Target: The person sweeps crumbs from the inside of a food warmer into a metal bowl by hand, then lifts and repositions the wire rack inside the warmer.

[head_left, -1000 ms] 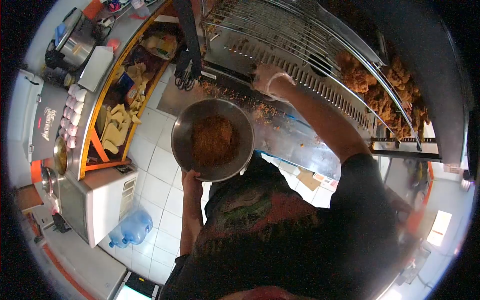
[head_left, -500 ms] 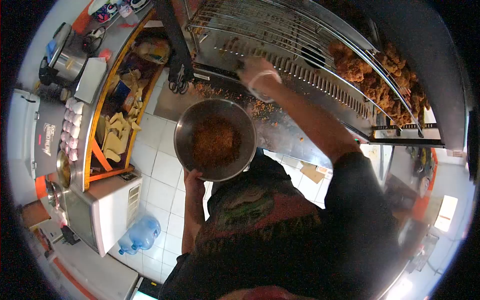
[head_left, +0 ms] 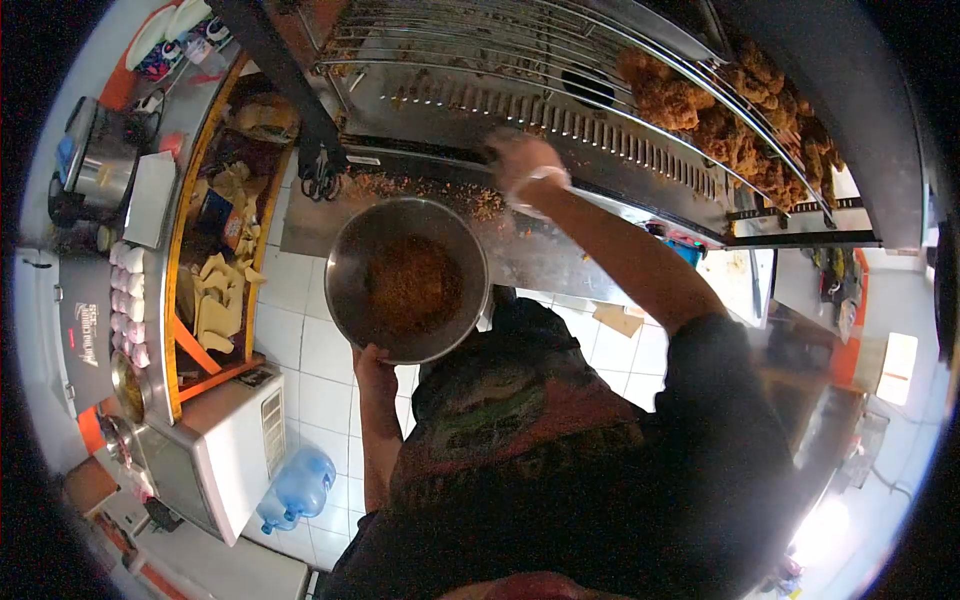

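My left hand grips the lower rim of a round metal bowl, thumb on the edge. Reddish-brown crumbs lie in the bottom of the bowl. My right hand, with a whitish band or glove edge at the wrist, reaches to the front edge of a metal display cabinet; its fingers are blurred, and I cannot make out anything in them. Loose crumbs are scattered along the metal counter between the bowl and the cabinet.
Fried chicken pieces sit behind the curved wire rack. Black-handled scissors hang by the cabinet post. At left stand a shelf unit, a white appliance and, on the tiled floor, a blue water jug.
My view has shifted, moving the bowl and cabinet left in the picture. My right hand has come down from the cabinet's slotted floor to its front edge. The left hand still holds the bowl.
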Demonstrator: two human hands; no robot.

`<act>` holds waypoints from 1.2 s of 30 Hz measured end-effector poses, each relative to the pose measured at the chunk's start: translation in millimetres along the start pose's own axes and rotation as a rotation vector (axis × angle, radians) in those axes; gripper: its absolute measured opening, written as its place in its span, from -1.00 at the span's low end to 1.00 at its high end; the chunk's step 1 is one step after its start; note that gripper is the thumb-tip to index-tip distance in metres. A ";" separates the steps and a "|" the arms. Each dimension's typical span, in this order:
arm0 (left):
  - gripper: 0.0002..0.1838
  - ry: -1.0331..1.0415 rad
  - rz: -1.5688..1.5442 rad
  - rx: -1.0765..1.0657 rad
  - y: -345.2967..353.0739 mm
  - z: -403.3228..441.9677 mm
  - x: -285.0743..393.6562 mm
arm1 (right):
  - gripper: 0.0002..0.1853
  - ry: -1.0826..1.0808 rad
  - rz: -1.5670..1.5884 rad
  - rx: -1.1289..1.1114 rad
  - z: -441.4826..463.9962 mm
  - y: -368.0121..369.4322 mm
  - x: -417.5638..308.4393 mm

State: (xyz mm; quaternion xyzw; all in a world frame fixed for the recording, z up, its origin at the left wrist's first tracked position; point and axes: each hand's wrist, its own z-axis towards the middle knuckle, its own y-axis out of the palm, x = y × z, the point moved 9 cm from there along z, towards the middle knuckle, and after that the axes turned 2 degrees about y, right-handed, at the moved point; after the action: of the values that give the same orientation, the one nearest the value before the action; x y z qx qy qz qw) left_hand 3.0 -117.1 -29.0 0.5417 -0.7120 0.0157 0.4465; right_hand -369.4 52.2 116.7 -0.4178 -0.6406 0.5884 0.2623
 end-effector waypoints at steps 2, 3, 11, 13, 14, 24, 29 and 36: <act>-0.21 0.021 0.010 -0.050 10.8 -1.7 6.3 | -0.58 0.059 -0.079 -0.017 -28.4 -8.3 52.3; -0.22 0.048 0.016 -0.103 20.5 -1.7 12.3 | -0.60 0.038 -0.023 0.045 -39.9 -10.4 80.1; -0.23 0.017 0.087 -0.166 40.9 2.1 17.9 | -0.61 0.176 0.067 -0.055 -50.9 -50.9 116.9; -0.23 -0.036 0.109 -0.171 42.8 4.0 10.1 | -0.56 0.086 0.141 -0.060 -24.9 -42.5 62.4; -0.24 -0.039 0.077 -0.195 48.6 2.0 9.9 | -0.57 0.108 0.188 -0.059 -5.3 -13.0 51.5; -0.22 -0.025 0.062 -0.239 41.3 13.0 -7.3 | -0.64 -0.008 -0.379 -0.094 -129.4 13.8 260.5; -0.24 0.003 0.054 -0.147 55.9 -7.0 -0.6 | -0.45 0.869 -0.103 0.254 -188.0 -69.3 394.0; -0.24 0.072 0.045 -0.069 49.2 -25.6 3.9 | -0.66 1.014 -0.015 0.484 -173.9 -46.4 333.9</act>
State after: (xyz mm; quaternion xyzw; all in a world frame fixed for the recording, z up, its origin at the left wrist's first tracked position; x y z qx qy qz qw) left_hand -19.9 -86.7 11.6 0.5090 -0.7074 0.0206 0.4899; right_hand -407.4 428.9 139.5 -0.5716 -0.2839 0.4421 0.6302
